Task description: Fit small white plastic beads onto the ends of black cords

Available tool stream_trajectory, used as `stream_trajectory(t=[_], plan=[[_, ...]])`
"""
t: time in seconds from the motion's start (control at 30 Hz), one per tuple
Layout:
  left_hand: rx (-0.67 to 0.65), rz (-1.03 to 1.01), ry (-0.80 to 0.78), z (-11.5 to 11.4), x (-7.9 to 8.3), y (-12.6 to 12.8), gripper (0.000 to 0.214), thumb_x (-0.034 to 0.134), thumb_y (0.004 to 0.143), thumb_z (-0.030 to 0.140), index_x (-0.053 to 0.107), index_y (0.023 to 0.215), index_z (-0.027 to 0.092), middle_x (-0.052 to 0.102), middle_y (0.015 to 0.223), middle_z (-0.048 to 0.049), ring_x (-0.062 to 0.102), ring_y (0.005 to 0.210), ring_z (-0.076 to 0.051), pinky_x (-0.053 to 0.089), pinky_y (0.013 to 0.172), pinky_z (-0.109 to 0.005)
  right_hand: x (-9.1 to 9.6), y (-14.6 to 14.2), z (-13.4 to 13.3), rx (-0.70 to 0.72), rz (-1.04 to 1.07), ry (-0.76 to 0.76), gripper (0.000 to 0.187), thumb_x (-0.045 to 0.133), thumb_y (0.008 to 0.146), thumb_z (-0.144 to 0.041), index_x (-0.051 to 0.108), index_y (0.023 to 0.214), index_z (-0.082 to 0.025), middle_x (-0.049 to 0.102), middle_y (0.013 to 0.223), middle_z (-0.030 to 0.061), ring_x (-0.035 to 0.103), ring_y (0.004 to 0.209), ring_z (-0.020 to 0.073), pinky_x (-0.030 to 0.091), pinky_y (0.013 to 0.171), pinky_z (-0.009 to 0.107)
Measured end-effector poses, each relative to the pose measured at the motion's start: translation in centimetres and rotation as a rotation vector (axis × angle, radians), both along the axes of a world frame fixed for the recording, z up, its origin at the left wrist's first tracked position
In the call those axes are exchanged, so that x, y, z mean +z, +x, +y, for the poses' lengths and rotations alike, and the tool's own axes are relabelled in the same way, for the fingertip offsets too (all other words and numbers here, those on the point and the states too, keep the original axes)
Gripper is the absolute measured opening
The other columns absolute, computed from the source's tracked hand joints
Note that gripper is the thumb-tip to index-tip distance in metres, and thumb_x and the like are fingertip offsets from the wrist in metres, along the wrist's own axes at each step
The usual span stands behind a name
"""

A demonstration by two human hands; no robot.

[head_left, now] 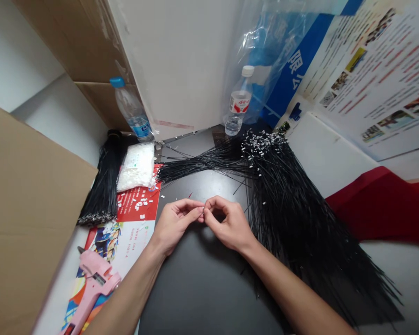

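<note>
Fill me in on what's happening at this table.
Over a dark tabletop, a person's left hand and right hand meet fingertip to fingertip, seemingly pinching a tiny item too small to identify. A big pile of black strands lies to the right, with small white pieces at its far end. A white bag and a pink glue gun lie to the left.
</note>
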State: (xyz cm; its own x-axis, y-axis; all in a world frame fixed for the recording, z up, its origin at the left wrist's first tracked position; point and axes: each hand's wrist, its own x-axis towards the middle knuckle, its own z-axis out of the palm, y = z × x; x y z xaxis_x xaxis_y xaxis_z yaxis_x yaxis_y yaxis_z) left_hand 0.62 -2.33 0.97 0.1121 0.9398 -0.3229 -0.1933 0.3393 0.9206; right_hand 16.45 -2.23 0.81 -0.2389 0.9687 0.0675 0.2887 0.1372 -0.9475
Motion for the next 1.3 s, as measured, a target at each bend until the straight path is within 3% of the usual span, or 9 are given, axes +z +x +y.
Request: stream_trajectory(t=[0.23,0.53,0.8,1.03,1.3], plan=[[0.034,0.015,0.021,0.1,0.0,-0.1,0.031,0.089,0.061,0.036,0.076,0.079,0.014,0.074,0.072,-0.0032,0.066,0.066,-0.013,0.055,0.072,-0.026,-0.2,-0.4,-0.1,-0.030,-0.045,0.043,0.011,0.057,0.086,-0.023,0.063,0.080,-0.016,0.071,0.070,0.0019,0.064,0.061,0.0106,0.045,0.055,0.019],[0.022,-0.123,-0.059,0.1,0.2,-0.2,0.033,0.091,0.059,0.034,0.078,0.081,0.013,0.076,0.079,-0.0044,0.067,0.069,-0.012,0.057,0.067,-0.022,0.6,0.1,0.0,-0.026,-0.108,0.105,0.011,0.056,0.085,-0.022,0.064,0.080,-0.016,0.069,0.067,0.0010,0.061,0.055,0.0092,0.043,0.049,0.017],[-0.004,-0.051,-0.063,0.2,-0.1,-0.2,0.034,0.089,0.061,0.035,0.079,0.084,0.012,0.075,0.077,-0.0050,0.065,0.065,-0.011,0.056,0.062,-0.020,0.0,0.6,0.3,-0.018,-0.181,0.186,0.010,0.056,0.083,-0.020,0.064,0.077,-0.017,0.069,0.066,-0.0006,0.062,0.056,0.0090,0.046,0.056,0.018],[-0.008,0.008,-0.045,0.2,-0.2,-0.2,0.033,0.087,0.063,0.035,0.077,0.084,0.012,0.075,0.076,-0.0042,0.065,0.060,-0.010,0.056,0.060,-0.023,-0.2,0.7,0.4,0.012,-0.219,0.166,0.010,0.056,0.084,-0.020,0.063,0.076,-0.018,0.068,0.065,-0.0012,0.060,0.055,0.0092,0.043,0.056,0.019],[0.013,0.024,-0.028,0.2,-0.7,0.1,0.024,0.084,0.065,0.029,0.076,0.081,0.013,0.077,0.077,-0.0038,0.069,0.068,-0.012,0.057,0.072,-0.024,-1.0,0.4,0.5,-0.007,-0.188,0.085,0.012,0.056,0.084,-0.022,0.063,0.076,-0.017,0.064,0.063,-0.0014,0.055,0.053,0.0085,0.038,0.051,0.018]])
